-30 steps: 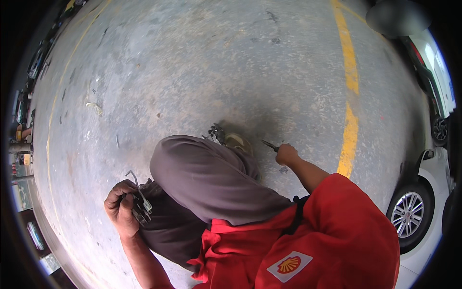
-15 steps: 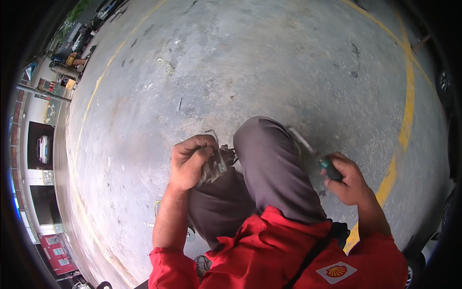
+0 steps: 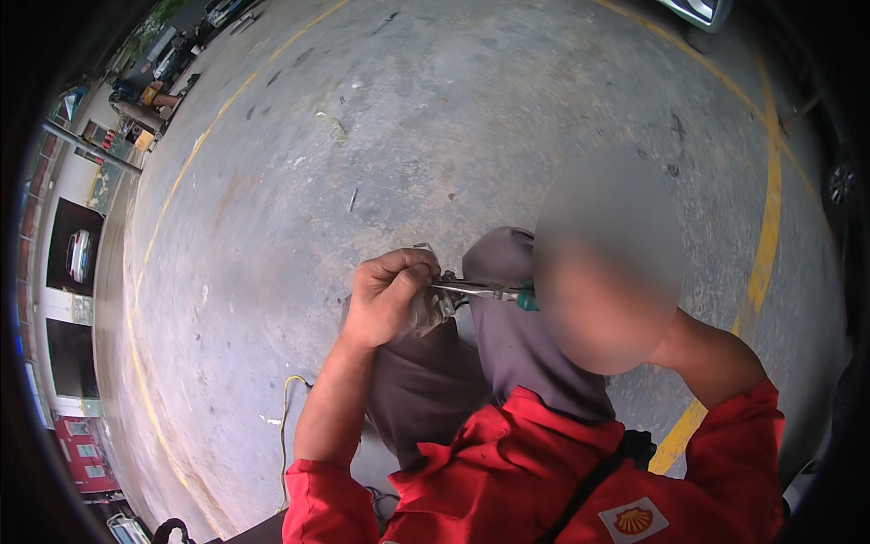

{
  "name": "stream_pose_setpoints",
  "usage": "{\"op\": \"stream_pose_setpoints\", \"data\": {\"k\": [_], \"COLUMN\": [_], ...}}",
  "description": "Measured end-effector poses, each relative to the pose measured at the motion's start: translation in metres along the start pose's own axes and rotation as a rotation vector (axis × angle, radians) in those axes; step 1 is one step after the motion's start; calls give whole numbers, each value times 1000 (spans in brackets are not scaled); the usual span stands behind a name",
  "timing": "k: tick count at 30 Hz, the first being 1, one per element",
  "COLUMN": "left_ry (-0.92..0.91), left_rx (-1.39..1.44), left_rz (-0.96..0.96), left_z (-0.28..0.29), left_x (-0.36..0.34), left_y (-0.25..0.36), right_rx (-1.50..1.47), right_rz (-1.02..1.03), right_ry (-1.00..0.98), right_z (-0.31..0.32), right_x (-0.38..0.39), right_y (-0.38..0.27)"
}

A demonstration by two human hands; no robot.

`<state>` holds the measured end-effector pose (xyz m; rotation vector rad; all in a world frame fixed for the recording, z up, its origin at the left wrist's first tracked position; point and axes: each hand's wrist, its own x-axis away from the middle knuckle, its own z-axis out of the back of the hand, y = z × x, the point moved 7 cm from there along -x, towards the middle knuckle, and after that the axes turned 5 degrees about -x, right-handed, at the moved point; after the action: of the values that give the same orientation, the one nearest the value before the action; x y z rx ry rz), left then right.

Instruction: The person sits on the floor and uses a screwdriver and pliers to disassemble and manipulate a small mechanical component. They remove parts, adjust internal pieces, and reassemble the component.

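My left hand (image 3: pixel 392 290) is closed around a small greyish, shiny part (image 3: pixel 431 310), held over my lap. A thin bent metal rod (image 3: pixel 424 247) shows above its fingertips. From the right, a green-handled tool (image 3: pixel 526 300) with a slim, tapering metal front reaches across, its tip meeting the part beside my left fingers. The tool's back end runs into my right hand (image 3: pixel 589 313), whose fingers are covered by a blurred patch. Whether the metal front is one blade or two jaws, I cannot tell.
My knees in dark trousers (image 3: pixel 535 349) lie under both hands. The grey concrete floor (image 3: pixel 435 118) has yellow lines. A thin yellow cord (image 3: pixel 285 426) lies at the left, a small slim object (image 3: pixel 352 199) ahead. A vehicle's corner (image 3: pixel 702 11) shows at the far right.
My right hand has swung inward from beside the right knee, bringing the tool's tip to the part. My left hand has shifted slightly right, still holding the part.
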<state>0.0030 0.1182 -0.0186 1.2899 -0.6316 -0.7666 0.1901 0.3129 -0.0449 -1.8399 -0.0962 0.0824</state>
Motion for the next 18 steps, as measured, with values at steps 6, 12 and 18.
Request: {"op": "stream_pose_setpoints", "data": {"k": [6,12,18], "left_ry": [9,23,28], "left_rx": [-3,-46,-37], "left_rz": [28,-5,8], "left_z": [6,5,5], "left_x": [4,3,3], "left_y": [-3,0,-1], "right_rx": [877,999,1152], "right_rz": [10,-48,-118], "right_ry": [76,68,20], "right_z": [-27,-40,-48], "right_x": [-3,-8,-12], "right_y": [-45,-62,-66]}}
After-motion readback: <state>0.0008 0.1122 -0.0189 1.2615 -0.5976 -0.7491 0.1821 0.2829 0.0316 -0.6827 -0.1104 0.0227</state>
